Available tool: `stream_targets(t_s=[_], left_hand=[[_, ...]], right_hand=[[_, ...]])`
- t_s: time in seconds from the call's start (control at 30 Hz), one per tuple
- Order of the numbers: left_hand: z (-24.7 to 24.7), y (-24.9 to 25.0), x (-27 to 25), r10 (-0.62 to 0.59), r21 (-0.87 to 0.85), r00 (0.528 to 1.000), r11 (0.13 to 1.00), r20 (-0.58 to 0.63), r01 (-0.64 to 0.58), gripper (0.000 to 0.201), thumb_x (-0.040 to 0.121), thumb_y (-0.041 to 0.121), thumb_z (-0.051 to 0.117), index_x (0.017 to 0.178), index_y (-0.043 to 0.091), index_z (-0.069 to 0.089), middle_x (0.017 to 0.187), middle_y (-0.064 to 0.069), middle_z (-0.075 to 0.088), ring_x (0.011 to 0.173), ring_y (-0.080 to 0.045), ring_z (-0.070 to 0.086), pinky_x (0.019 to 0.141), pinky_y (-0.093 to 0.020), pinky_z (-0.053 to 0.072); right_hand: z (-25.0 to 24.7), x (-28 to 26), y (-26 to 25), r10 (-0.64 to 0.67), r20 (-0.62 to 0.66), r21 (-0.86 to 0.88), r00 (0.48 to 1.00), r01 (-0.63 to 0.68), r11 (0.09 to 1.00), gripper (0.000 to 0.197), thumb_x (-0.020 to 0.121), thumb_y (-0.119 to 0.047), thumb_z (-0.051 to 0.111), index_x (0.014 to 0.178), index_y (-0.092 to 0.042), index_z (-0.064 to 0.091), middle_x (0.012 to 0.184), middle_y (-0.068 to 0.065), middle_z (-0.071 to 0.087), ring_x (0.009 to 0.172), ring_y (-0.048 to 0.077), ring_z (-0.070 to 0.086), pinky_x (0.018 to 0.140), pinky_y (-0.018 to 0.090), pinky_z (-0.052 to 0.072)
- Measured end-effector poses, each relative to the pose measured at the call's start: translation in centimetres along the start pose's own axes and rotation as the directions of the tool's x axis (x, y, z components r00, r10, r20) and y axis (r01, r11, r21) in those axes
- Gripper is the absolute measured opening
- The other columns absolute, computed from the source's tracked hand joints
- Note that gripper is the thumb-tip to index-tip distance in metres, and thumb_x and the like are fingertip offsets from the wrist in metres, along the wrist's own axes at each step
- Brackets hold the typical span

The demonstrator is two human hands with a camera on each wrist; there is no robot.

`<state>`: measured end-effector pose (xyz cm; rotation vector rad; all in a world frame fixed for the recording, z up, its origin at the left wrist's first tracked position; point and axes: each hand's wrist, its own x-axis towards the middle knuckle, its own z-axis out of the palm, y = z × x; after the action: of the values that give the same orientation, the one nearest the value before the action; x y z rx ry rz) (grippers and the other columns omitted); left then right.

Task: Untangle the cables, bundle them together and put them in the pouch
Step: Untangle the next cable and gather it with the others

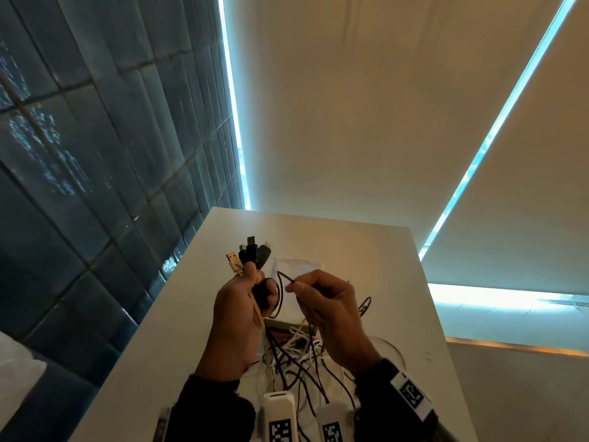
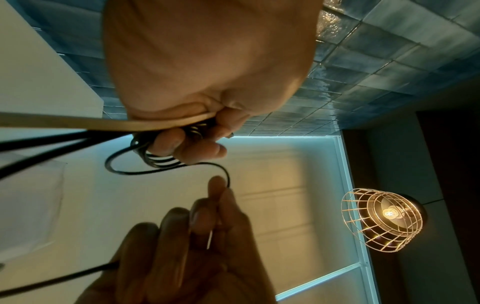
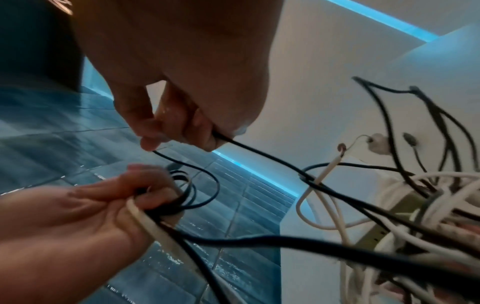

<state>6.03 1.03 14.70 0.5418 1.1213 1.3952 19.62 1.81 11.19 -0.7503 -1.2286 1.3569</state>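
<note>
Apparently braided, a dark cable (image 1: 280, 295) loops between both hands above tangled cables (image 1: 296, 349).

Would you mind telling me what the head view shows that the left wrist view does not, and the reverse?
Only the head view shows the connector ends fanned above the left hand, the loose tangle of cables on the white table, and the pouch lying flat behind the hands. Only the left wrist view shows the wire-cage lamp, lit. Both show the right hand pinching a dark cable that loops back to the left hand's bundle.
</note>
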Motion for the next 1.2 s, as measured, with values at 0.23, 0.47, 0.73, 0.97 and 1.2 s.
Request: stream_targets(t_s=[0.23, 0.47, 0.73, 0.97, 1.2], left_hand=[[-0.2, 0.2, -0.4, -0.022, -0.105, 0.994, 0.994, 0.106, 0.033, 0.033, 0.101, 0.031, 0.035, 0.087, 0.007, 0.053, 0.069, -0.011, 0.061, 0.071, -0.026, 0.058, 0.071, -0.037, 0.046], [0.1, 0.4, -0.5, 0.017, -0.197, 0.992, 0.980, 0.128, 0.009, 0.034, 0.100, 0.030, 0.035, 0.072, 0.013, 0.043, 0.061, -0.004, 0.047, 0.047, -0.013, 0.037, 0.057, -0.030, 0.029], [-0.2, 0.1, -0.5, 0.036, -0.156, 0.987, 0.988, 0.155, -0.012, 0.033, 0.099, 0.031, 0.036, 0.072, 0.013, 0.043, 0.056, 0.002, 0.037, 0.047, -0.009, 0.024, 0.055, -0.030, 0.021], [-0.4, 0.7, -0.8, 0.038, -0.191, 0.986, 0.982, 0.160, -0.007, 0.034, 0.099, 0.031, 0.034, 0.070, 0.015, 0.041, 0.055, 0.004, 0.035, 0.045, -0.008, 0.024, 0.053, -0.028, 0.022], [-0.6, 1.0, -0.6, 0.038, -0.149, 0.989, 0.989, 0.141, -0.017, 0.034, 0.100, 0.032, 0.033, 0.072, 0.015, 0.042, 0.055, 0.004, 0.036, 0.044, -0.007, 0.024, 0.049, -0.025, 0.023]], right_hand=[[-0.2, -0.7, 1.2, 0.103, 0.177, -0.084, 0.979, -0.090, 0.992, 0.009, 0.085, -0.010, 0.064, 0.079, -0.010, 0.071, 0.073, 0.024, 0.059, 0.064, 0.029, 0.051, 0.060, 0.034, 0.044], [-2.7, -1.9, 6.0, 0.256, 0.083, -0.130, 0.963, -0.244, 0.961, 0.019, 0.093, -0.011, 0.059, 0.083, 0.002, 0.068, 0.069, 0.001, 0.064, 0.056, 0.003, 0.052, 0.052, 0.014, 0.039], [-4.6, -3.3, 10.2, 0.284, 0.049, -0.232, 0.957, -0.266, 0.936, 0.032, 0.095, -0.022, 0.057, 0.078, 0.004, 0.064, 0.071, -0.006, 0.063, 0.066, 0.006, 0.053, 0.063, 0.019, 0.044], [-5.1, -3.3, 11.6, 0.314, -0.031, -0.287, 0.949, -0.309, 0.907, 0.029, 0.093, -0.025, 0.057, 0.073, -0.005, 0.063, 0.066, -0.006, 0.061, 0.063, 0.006, 0.053, 0.062, 0.020, 0.044], [-3.9, -2.1, 7.1, 0.391, -0.201, -0.001, 0.898, -0.399, 0.917, 0.017, 0.094, -0.003, 0.052, 0.082, 0.006, 0.061, 0.052, -0.003, 0.050, 0.040, 0.004, 0.046, 0.038, 0.015, 0.038]])
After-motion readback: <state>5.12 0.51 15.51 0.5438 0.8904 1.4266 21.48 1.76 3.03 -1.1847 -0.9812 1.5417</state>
